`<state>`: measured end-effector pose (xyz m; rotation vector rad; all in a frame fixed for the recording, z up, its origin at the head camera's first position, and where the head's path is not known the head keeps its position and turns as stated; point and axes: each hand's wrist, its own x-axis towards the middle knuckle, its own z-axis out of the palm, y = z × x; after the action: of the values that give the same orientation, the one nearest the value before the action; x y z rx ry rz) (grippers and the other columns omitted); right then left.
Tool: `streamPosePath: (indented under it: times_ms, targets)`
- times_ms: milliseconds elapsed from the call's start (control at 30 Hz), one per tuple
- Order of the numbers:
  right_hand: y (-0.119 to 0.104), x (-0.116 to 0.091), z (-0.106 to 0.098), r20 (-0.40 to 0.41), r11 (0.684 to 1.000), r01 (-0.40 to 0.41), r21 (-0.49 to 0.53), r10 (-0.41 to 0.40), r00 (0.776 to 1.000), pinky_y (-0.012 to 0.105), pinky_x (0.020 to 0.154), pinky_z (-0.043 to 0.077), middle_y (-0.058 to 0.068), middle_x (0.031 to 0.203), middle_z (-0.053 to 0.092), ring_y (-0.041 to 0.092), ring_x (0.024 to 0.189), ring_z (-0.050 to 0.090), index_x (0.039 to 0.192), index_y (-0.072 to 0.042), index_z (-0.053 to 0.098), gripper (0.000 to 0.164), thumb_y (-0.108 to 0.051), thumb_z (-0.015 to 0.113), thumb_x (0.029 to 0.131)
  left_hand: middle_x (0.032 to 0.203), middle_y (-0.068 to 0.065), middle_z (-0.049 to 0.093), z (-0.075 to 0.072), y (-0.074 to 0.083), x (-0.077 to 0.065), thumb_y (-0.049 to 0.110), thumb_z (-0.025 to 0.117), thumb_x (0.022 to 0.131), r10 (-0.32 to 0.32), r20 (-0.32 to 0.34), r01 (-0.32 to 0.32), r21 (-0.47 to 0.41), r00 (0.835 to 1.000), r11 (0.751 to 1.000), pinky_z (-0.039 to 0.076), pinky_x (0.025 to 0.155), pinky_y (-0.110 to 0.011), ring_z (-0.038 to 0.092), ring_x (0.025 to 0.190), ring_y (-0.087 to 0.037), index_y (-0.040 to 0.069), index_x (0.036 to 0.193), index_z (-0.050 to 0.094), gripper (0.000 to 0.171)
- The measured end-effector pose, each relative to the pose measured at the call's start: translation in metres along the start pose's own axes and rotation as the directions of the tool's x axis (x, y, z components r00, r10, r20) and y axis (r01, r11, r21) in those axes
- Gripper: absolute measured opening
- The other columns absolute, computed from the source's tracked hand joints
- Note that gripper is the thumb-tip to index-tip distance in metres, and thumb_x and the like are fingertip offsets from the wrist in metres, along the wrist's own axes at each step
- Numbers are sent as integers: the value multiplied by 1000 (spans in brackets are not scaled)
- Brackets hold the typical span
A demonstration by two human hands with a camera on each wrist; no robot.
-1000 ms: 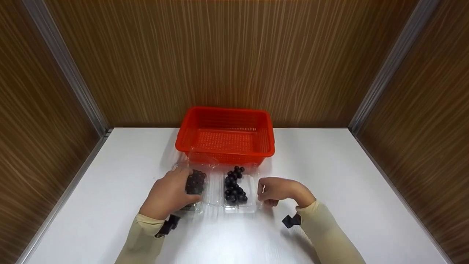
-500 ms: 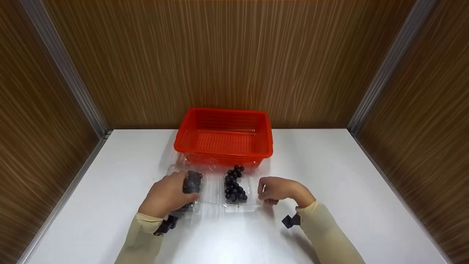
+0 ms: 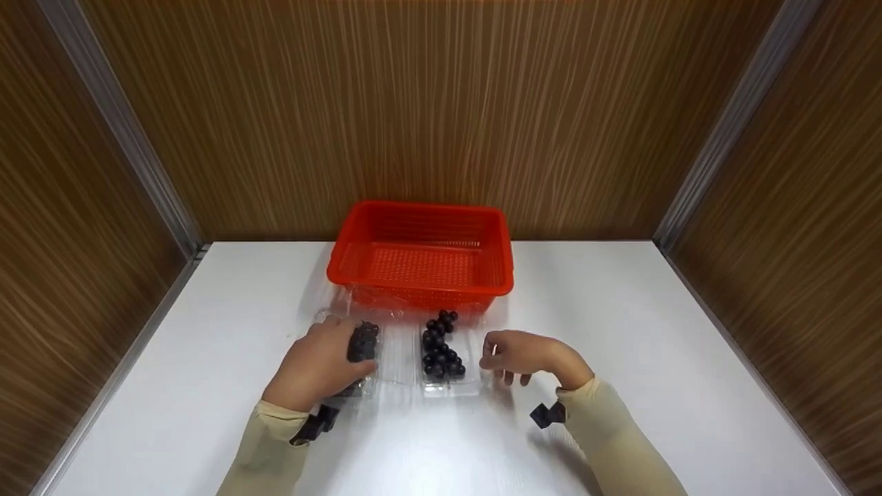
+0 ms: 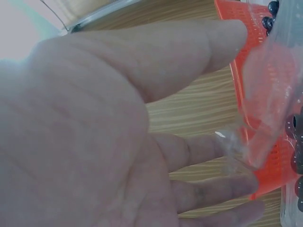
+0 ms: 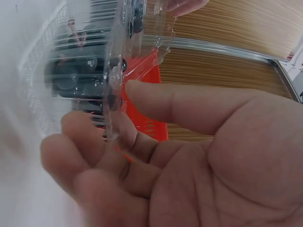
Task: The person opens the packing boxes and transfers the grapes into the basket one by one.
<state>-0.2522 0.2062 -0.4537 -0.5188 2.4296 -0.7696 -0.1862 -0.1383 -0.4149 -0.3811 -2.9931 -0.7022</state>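
Note:
Two clear plastic boxes, each with dark grapes in it, lie side by side on the white table. In the head view my left hand is over the left box, thumb and fingers spread around the grapes and partly covering them. The left wrist view shows its fingers nearly straight beside a clear plastic flap. My right hand is at the right edge of the right box, which holds a bunch of grapes. Its thumb and curled forefinger pinch the rim.
A red plastic basket stands right behind the boxes, its mesh floor showing. Wood-grain panels close off the back and both sides. White table surface extends to the left and right of the basket.
The raised clear flap in front of the basket has come down lower. My left hand has barely shifted. The lower fingers of my right hand have loosened and spread slightly.

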Motion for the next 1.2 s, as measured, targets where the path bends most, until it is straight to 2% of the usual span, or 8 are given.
streamPosePath:
  times_ms: [100,200,367,567,700,833,1000,1200]
  targets:
    - [-4,-2,-1,-35,999,-36,-21,35,999,35,55,54,10,96,70,25,75,71,103,-13,65,21,-34,60,103,162,-20,39,0,2,-1,36,84,85,12,-15,-12,6,1000,1000,49,99,-66,49,137,-45,15,152,52,77]
    - [-9,-5,-1,-85,997,-55,-55,50,995,36,57,53,11,104,70,23,70,72,108,-13,67,30,-42,60,103,166,-20,30,1,5,-1,36,84,84,15,-52,-13,34,999,999,48,101,-65,44,140,-47,9,157,44,87]
    - [-15,-11,-3,-227,990,-70,-119,41,973,43,75,54,7,99,71,21,73,69,109,-10,66,39,-48,59,101,163,-26,32,7,12,-1,36,86,82,42,-136,-28,103,990,994,47,101,-66,46,136,-49,-4,156,37,97]
    - [-21,-10,-2,-368,989,6,-151,-61,928,47,86,55,6,103,69,24,94,65,114,-9,66,35,-40,68,97,146,-24,52,16,25,-2,38,88,81,130,-186,-105,140,974,985,41,109,-63,47,135,-43,1,145,52,82]
    - [-23,-6,3,-384,984,104,-143,-152,911,47,87,55,8,108,70,24,99,66,119,-9,65,34,-32,73,95,139,-19,58,27,32,-1,43,86,82,219,-163,-191,171,962,967,42,110,-59,51,132,-41,4,144,53,80]
    - [-26,-4,2,-378,975,148,-164,-200,904,46,88,56,9,113,70,25,101,65,124,-10,64,36,-26,75,94,140,-19,58,35,38,1,45,85,83,254,-106,-235,164,961,958,42,111,-57,51,133,-40,5,147,52,82]
    - [-33,-2,-4,-362,967,173,-185,-231,903,48,88,56,13,115,69,32,104,65,124,-10,62,37,-22,77,93,139,-22,59,45,42,6,42,88,80,259,-43,-250,154,965,956,44,110,-58,53,132,-43,1,143,56,82]
    - [-38,3,-9,-311,960,178,-214,-240,919,49,90,56,15,119,69,36,108,65,127,-6,63,40,-18,78,92,132,-24,61,53,40,9,39,93,74,204,9,-203,179,979,963,46,106,-58,56,125,-46,-1,136,60,80]
